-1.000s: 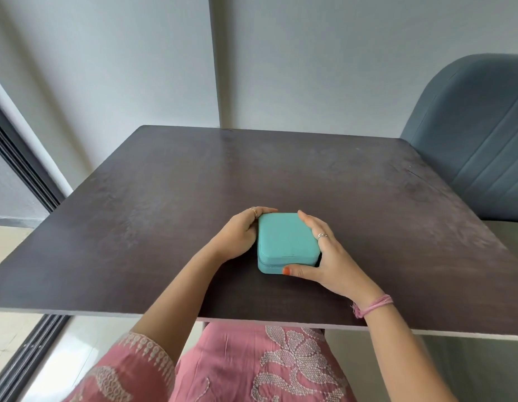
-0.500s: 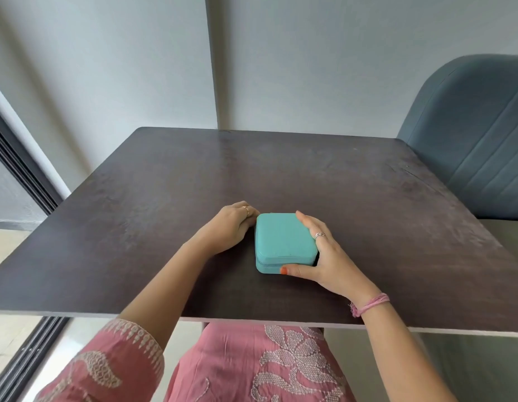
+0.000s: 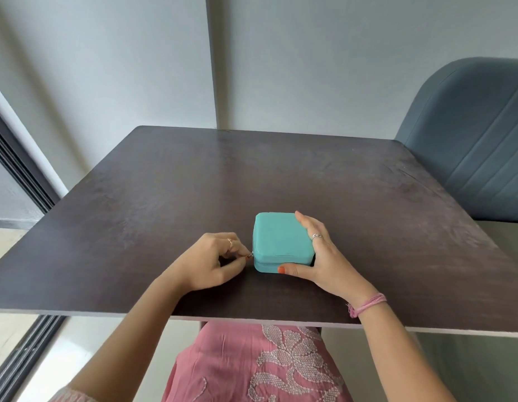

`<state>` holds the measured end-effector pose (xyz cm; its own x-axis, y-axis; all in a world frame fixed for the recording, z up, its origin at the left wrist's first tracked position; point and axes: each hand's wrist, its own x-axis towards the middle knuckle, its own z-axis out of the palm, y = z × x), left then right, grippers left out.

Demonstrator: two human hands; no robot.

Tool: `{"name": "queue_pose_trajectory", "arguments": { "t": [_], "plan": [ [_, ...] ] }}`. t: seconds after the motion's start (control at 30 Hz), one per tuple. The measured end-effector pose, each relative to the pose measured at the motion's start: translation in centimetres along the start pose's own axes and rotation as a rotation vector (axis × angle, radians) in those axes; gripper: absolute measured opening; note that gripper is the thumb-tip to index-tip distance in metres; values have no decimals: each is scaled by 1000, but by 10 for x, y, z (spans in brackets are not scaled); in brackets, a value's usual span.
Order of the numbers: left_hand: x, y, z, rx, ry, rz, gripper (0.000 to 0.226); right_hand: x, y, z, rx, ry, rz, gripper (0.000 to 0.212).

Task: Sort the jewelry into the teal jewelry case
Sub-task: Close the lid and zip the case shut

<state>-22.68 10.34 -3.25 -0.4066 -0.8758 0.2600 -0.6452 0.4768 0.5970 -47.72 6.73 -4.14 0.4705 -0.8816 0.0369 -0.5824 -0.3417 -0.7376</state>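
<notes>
A small square teal jewelry case (image 3: pixel 281 239) lies closed on the dark table (image 3: pixel 165 198), near its front edge. My left hand (image 3: pixel 214 259) sits at the case's left front corner and pinches the small metal zipper pull (image 3: pixel 249 255) between thumb and forefinger. My right hand (image 3: pixel 318 256) grips the case from the right, with fingers along its right side and the thumb pressed on the front wall. Each hand wears a ring. No loose jewelry shows on the table.
A blue-grey upholstered chair (image 3: pixel 478 140) stands at the table's right side. A grey wall runs behind the table, and a dark sliding door frame (image 3: pixel 17 169) lies to the left. My pink embroidered clothing (image 3: pixel 252 367) shows below the table edge.
My left hand slid from the case's far left corner down along its left side to the front left corner and took the zipper pull. The right hand kept its hold.
</notes>
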Motion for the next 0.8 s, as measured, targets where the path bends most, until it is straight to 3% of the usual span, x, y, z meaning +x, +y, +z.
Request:
{"name": "queue_pose_trajectory", "arguments": {
  "t": [0.27,0.37,0.53,0.6,0.67,0.73,0.8],
  "plan": [
    [-8,25,18,102,-33,69,24,0,0,1,0,-10,-4,109],
    [-3,40,38,192,28,103,28,0,3,2,-2,7,-28,110],
    [-3,46,40,140,-14,33,34,0,9,-2,-18,-7,-71,115],
    [-8,41,30,50,92,-7,42,-2,10,-4,18,-5,-69,117],
    [-10,33,22,-27,248,-102,35,-7,7,-3,153,41,-32,109],
    [-8,27,18,-62,366,-178,12,-16,6,2,327,160,-2,85],
    [-2,21,19,-182,354,-275,21,-26,4,12,420,315,57,63]
  ]
}}
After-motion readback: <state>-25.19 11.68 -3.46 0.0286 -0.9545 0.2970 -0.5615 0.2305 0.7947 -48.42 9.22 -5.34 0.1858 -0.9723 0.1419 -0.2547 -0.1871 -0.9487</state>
